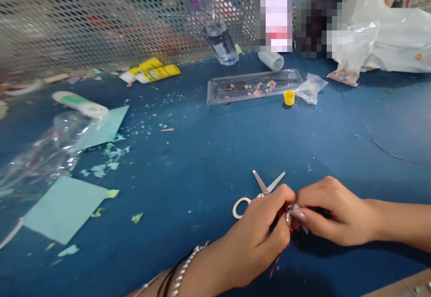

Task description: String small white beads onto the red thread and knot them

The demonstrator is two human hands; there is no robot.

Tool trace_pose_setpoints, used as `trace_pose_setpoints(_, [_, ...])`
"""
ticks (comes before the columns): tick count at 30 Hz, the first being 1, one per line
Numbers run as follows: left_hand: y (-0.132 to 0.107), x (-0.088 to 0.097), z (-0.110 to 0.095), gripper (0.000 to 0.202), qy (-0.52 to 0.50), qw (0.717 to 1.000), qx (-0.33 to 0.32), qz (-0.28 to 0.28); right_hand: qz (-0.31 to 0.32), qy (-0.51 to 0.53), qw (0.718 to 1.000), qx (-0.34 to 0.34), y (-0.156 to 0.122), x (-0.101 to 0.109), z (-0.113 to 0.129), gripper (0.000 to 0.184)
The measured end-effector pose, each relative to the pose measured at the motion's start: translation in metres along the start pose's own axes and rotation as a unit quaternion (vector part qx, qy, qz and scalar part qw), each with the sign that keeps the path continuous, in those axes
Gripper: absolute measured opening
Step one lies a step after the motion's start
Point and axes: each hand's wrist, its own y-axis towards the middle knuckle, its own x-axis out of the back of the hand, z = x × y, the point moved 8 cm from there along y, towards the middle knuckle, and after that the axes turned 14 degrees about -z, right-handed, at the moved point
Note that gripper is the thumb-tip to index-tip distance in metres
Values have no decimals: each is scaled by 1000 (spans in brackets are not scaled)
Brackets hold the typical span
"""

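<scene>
My left hand [257,236] and my right hand [340,216] meet at the lower right, fingertips touching. Both are closed in a pinch on thin red thread [276,261], whose loose ends hang below the left fingers. Small shiny bits show between the fingertips, too small to make out and partly covered. Just beyond my left hand lie open scissors [266,190] with pale handles, one blade pointing left and one right. The left hand hides part of them.
A clear tray [215,96] holds beads and red thread. Near it are a yellow cap [288,97], a small plastic bag [312,88] and a bottle [220,43]. Glue tubes [158,73], blue paper [65,209] and scraps lie left. A mesh panel [101,23] stands behind.
</scene>
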Motion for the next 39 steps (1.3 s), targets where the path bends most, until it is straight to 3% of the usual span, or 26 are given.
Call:
trace_pose_setpoints(10, [-1,1,1,10,-29,999,30,-16,-17,31,999,-28,0,3,-3,28])
trace_pose_setpoints(16, [-2,-2,5,9,-5,1000,18,10,-9,45,998,-47,0,2,-6,30])
trace_pose_setpoints(24, [-1,1,2,11,49,998,-11,-28,-17,59,997,-56,0,1,-8,29])
trace_pose_setpoints(27, [0,2,2,10,-2,1000,-16,-22,-1,117,989,-88,1,1,-10,31])
trace_pose_setpoints(31, [3,4,2,8,-138,990,13,4,34,242,955,-170,-1,-3,-16,34])
trace_pose_setpoints(35, [3,-1,4,13,-285,954,85,39,39,330,916,-226,-3,-3,-22,30])
trace_pose_setpoints(39, [1,-4,13,22,-380,914,142,18,32,375,896,-237,-2,-1,-22,33])
